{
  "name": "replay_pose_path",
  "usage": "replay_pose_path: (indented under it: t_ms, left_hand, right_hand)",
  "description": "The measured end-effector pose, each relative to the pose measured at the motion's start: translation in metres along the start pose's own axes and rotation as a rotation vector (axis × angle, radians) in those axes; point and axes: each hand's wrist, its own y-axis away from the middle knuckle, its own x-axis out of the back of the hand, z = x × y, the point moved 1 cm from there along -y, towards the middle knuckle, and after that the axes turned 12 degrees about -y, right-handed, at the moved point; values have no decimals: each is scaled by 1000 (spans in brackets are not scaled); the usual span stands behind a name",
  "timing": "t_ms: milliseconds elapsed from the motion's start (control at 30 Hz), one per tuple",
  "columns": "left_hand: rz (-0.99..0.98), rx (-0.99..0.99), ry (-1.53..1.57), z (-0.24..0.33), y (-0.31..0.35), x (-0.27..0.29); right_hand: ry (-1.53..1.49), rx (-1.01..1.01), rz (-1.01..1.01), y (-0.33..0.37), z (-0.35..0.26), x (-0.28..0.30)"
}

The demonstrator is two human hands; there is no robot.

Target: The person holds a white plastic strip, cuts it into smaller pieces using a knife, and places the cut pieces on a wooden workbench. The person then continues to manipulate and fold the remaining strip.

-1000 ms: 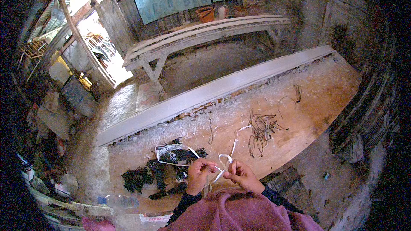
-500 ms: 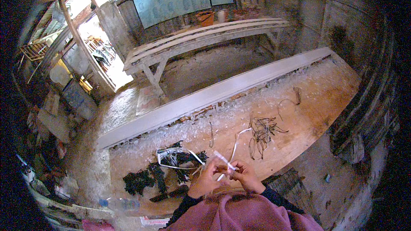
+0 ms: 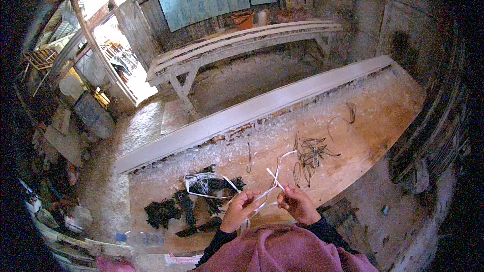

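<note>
Apparently mid-crossing, the left hand point(image 3: 237, 213) pinched white strapping point(image 3: 276, 183); the right hand point(image 3: 301, 207), grip unclear, likely needed firm hold.

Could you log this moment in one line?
Left hand: pinching white strap | right hand: at strap, grip unclear | on table: black bundles, thin dark loops

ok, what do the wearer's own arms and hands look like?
Left hand and right hand: bare, no gloves. Both arms in long, very dark navy or black sleeves reaching the wrists. Loose mauve cloth hangs between them.
</note>
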Motion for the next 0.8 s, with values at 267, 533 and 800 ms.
replay_pose_path:
  t_ms: [267, 533, 800]
  left_hand:
    - [6, -33, -173, 6, 3, 6]
    - [13, -24, -313, -2, 1, 10]
    - [128, 142, -28, -19, 1, 10]
  right_hand:
    - [83, 22, -54, -2, 4, 5]
    - [223, -1, -137, 7, -4, 1]
    - [91, -58, -100, 14, -5, -5]
